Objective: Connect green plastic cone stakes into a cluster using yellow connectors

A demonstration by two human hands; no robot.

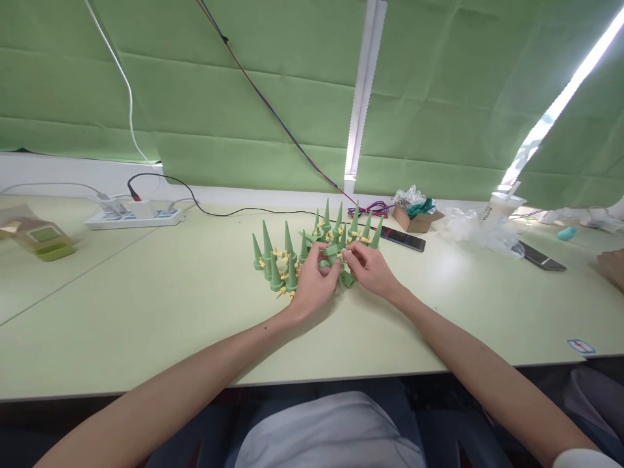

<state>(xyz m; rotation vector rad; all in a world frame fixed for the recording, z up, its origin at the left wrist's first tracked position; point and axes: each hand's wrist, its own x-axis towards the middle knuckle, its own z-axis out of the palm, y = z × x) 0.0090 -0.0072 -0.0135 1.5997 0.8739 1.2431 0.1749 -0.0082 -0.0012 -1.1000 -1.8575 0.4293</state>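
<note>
Several green cones stand upright in a cluster on the table, with small yellow pieces around and between them. My left hand is at the front of the cluster, its fingers closed around a green cone piece whose wide end faces up. Close beside it, my right hand has thumb and fingertips pinched against that piece. A small yellow bit seems to show at those fingertips, too small to make out for sure. Under the hands lies another green piece, partly hidden by the fingers.
Behind the cones are a phone, coiled red-blue wire and a small cardboard box. A power strip sits back left, near a clear package. At right are plastic bags, a cup and a dark device.
</note>
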